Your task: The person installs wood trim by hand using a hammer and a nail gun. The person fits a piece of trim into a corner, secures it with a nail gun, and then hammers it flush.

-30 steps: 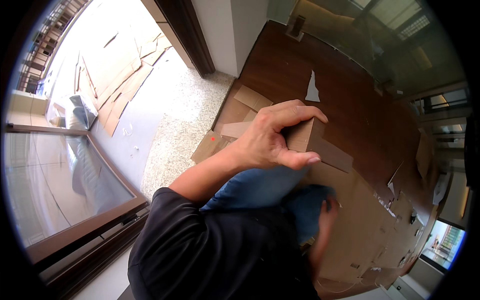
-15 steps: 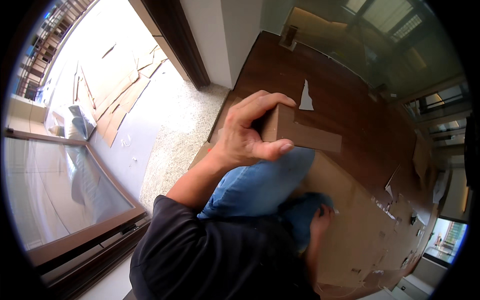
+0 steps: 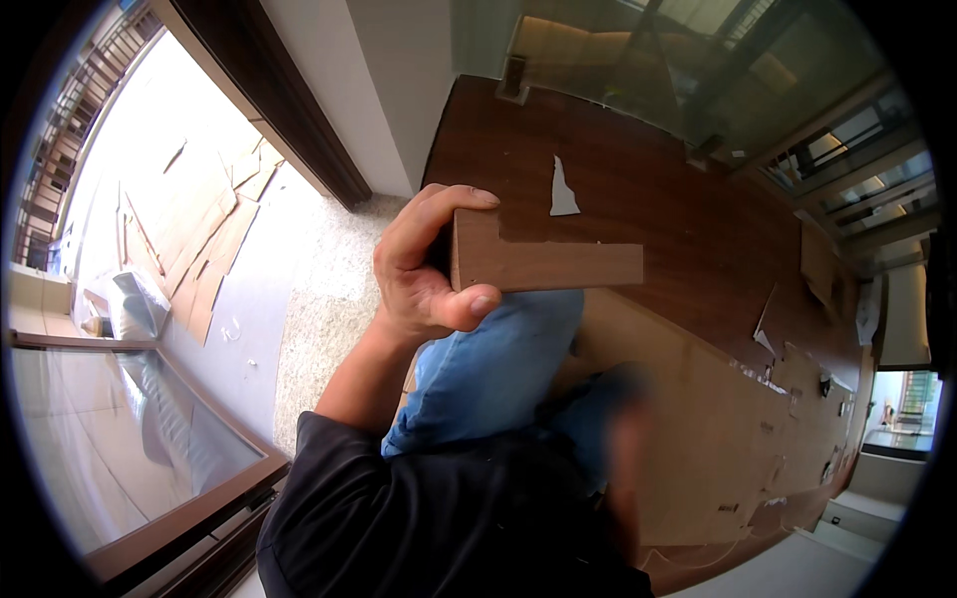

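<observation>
Held up in front of me by its short thick end is an L-shaped brown wood-grain piece (image 3: 573, 264). My left hand (image 3: 424, 264) is closed on that end, thumb below and fingers above, and the long arm of the piece points right. Some of the fingers are hidden behind it. My right hand (image 3: 629, 404) is beside my right knee, smeared by motion, so its fingers and anything in them cannot be made out. My jeans-clad left knee (image 3: 498, 364) is just under the piece.
Brown sheet covering (image 3: 688, 429) lies over the dark wood floor (image 3: 658, 209) at right. A torn white scrap (image 3: 563, 189) lies ahead. At left, a glass door (image 3: 130, 429) stands beside a doorway, with flattened cardboard (image 3: 214, 234) outside.
My left hand and the L-shaped piece have shifted left in view, and the piece now looks more level. The head view has turned slightly. My right hand has become blurred near the knee.
</observation>
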Demonstrator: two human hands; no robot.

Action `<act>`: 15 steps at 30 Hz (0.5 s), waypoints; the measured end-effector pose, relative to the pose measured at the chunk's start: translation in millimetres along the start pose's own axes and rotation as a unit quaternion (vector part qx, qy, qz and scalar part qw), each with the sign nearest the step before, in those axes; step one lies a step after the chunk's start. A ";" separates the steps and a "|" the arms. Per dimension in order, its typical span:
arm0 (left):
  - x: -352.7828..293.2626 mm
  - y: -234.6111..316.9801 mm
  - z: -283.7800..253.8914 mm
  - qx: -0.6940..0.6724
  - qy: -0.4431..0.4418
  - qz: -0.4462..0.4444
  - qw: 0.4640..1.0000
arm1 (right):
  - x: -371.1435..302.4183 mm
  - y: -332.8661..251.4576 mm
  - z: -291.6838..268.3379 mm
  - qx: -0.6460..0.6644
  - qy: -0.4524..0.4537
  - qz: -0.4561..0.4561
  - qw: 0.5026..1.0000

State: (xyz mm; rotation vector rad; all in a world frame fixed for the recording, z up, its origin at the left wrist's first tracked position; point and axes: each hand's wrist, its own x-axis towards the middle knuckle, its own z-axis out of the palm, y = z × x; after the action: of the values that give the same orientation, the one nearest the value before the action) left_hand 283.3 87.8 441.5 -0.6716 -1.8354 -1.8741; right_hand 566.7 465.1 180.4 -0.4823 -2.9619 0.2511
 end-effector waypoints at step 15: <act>3.5 -8.5 -5.9 0.006 0.030 -0.038 0.999 | -5.4 18.2 25.4 -0.067 0.028 -0.013 0.997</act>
State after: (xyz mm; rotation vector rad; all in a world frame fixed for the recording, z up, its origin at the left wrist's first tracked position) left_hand 275.0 82.3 436.9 -0.5421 -1.8553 -1.9091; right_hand 573.5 476.7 151.7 -0.4582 -2.9406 0.0351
